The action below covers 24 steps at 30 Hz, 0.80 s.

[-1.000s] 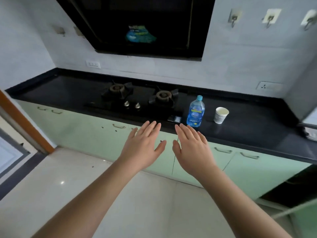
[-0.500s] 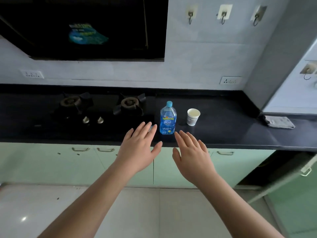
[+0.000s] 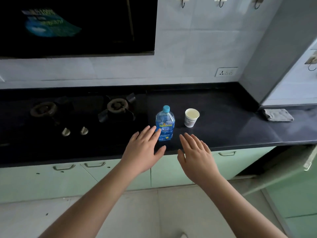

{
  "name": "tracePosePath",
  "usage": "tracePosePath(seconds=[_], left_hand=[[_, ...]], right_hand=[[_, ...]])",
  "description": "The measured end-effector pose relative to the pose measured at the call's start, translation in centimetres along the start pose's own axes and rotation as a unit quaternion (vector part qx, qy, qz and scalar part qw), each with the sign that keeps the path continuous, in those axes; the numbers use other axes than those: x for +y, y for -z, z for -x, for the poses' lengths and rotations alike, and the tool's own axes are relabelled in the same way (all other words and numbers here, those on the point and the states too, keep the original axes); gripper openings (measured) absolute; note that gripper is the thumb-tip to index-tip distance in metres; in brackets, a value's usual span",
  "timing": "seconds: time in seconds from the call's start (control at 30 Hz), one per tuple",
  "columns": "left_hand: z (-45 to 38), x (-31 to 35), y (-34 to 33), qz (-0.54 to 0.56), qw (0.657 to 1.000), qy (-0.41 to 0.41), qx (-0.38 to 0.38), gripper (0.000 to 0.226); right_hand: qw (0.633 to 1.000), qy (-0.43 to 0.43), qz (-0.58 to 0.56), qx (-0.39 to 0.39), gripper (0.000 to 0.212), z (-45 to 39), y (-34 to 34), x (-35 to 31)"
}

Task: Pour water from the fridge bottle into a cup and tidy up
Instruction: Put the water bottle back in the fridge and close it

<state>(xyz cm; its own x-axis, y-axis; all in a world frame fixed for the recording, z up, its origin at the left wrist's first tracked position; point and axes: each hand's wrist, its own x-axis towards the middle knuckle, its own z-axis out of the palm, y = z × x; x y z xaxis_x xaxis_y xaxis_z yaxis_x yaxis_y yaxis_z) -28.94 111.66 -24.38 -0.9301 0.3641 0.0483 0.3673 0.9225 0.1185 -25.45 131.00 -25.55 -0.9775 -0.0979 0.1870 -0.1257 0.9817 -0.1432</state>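
Head view: both hands are held flat, fingers straight and slightly spread, nothing gripped. The bottle [image 3: 165, 124] stands upright on the counter [image 3: 231, 127], at one o'clock of the left hand [image 3: 143, 152] fingertips, eleven o'clock of the right hand [image 3: 195, 157]. The cup [image 3: 191, 117] stands at the bottle's three o'clock.

On the counter [image 3: 223, 134], the bottle [image 3: 165, 123] stands just right of the stove [image 3: 77, 117] (near the front edge), the cup [image 3: 191, 117] beside it; a cloth [image 3: 277, 115] lies toward the right end.
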Motion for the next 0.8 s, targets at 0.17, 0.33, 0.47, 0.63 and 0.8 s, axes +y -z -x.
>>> tracePosePath(seconds=[0.17, 0.33, 0.47, 0.63, 0.8], left_hand=[[-4.0, -0.5, -2.4, 0.011, 1.000, 0.001, 0.009, 0.084], [-6.8, -0.4, -5.1, 0.022, 0.999, 0.023, 0.039, 0.074], [-8.6, -0.6, -7.1, 0.048, 0.996, 0.062, 0.050, 0.074], [-11.1, -0.7, -8.7, 0.129, 0.982, 0.119, 0.073, 0.079], [-14.3, -1.6, -10.0, 0.263, 0.949, 0.163, 0.059, 0.095]], right_hand=[[0.999, 0.014, -0.009, -0.032, 0.058, -2.8, -2.9, 1.9], [0.996, 0.059, -0.050, -0.052, 0.059, -6.8, -5.1, 4.8], [0.992, 0.074, -0.080, -0.065, 0.057, -9.7, -6.5, 6.4], [0.987, 0.074, -0.100, -0.101, 0.060, -11.8, -9.4, 8.2], [0.978, 0.051, -0.133, -0.153, 0.057, -13.1, -11.3, 9.3]])
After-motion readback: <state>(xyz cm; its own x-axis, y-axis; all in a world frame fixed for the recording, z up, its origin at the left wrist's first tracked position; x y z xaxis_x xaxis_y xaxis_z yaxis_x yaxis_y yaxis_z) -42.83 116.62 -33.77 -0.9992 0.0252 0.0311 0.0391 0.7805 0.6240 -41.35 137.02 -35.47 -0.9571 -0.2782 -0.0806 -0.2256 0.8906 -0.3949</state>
